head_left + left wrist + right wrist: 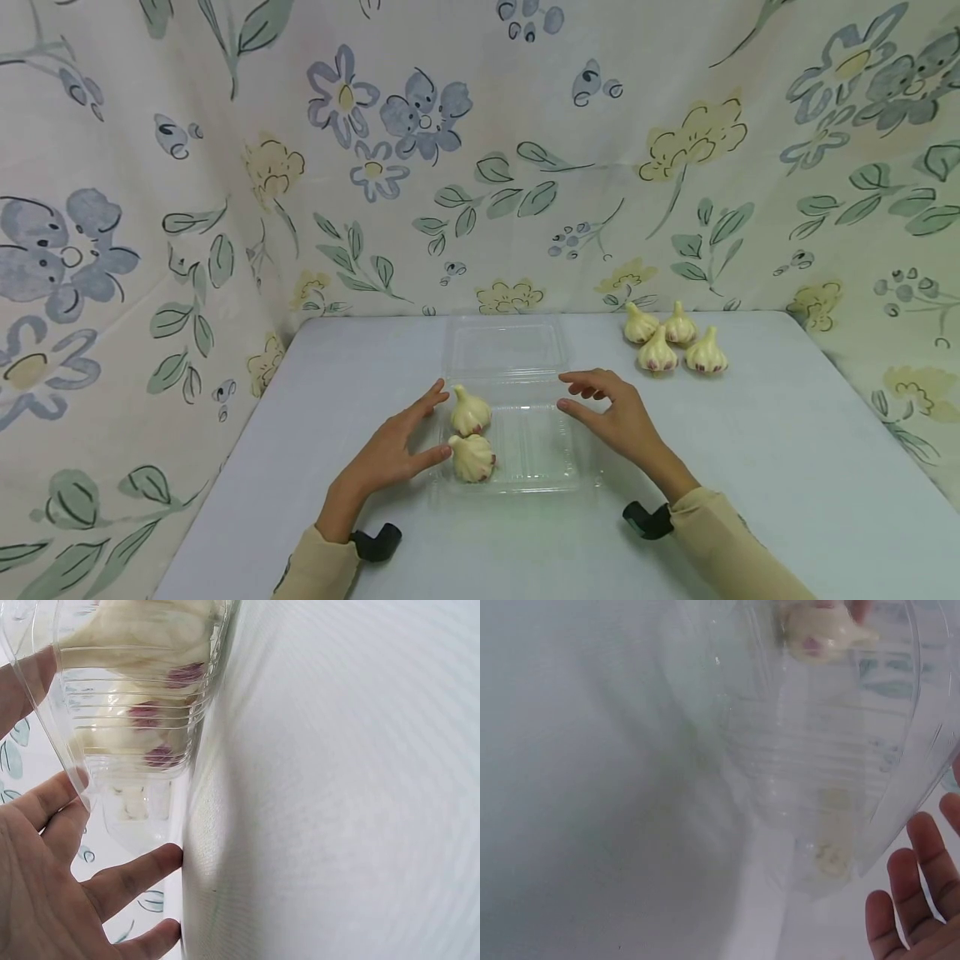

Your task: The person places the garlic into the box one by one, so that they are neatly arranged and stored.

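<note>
**Access and Obstruction**

I have overhead access to the right part of the clear tray (536, 450); two garlic bulbs (471, 458) obstruct its left part. The left hand (393, 450) blocks the left flank; the right hand (615, 412) stands near the right rim. The lid (506, 346) extends behind. A gap of tabletop (757, 450) separates the right hand from four farther bulbs (657, 352).

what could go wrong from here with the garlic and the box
The two garlic bulbs sit together on the left side of the clear box, so a bump might roll them into its bare right side. The left hand is right at the box's edge and could nudge it askew. The four other bulbs bunched on the table might roll if brushed.
</note>
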`<act>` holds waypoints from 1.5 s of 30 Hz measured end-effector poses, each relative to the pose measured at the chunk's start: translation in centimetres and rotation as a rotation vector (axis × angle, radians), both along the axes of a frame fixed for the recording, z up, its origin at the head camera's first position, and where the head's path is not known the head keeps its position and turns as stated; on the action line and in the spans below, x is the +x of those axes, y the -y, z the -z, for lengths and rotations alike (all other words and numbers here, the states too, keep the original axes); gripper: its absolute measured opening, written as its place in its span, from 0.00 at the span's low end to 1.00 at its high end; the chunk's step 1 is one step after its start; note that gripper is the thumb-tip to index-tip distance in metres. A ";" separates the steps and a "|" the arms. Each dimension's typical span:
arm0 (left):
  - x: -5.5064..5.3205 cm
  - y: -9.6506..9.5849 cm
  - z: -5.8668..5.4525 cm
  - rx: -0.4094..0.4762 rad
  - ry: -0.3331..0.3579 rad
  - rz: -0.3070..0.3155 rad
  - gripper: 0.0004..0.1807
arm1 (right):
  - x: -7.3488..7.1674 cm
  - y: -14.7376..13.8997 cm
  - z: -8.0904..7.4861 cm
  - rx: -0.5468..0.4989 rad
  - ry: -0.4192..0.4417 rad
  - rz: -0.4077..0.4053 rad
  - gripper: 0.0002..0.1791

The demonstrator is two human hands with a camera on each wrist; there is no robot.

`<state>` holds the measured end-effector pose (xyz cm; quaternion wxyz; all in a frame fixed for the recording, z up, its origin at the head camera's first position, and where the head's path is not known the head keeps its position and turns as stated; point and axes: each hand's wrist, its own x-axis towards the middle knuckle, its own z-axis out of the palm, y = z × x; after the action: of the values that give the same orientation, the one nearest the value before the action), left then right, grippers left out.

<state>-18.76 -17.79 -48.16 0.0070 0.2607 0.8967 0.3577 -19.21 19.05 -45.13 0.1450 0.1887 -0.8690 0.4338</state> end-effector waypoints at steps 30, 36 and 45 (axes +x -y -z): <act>0.1 0.0 0.0 -0.001 0.013 -0.005 0.45 | -0.3 -3.9 1.5 0.020 -0.039 0.168 0.21; 0.1 -0.1 0.0 -0.005 0.008 -0.004 0.45 | -0.5 -4.7 1.7 0.000 -0.026 0.222 0.20; 0.1 0.0 -0.1 -0.001 0.014 -0.003 0.45 | -0.6 -5.7 2.0 -0.010 -0.028 0.299 0.21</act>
<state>-18.62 -17.75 -48.06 0.0128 0.2570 0.8971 0.3591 -19.78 24.75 -47.16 0.2213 0.0625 -0.8832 0.4089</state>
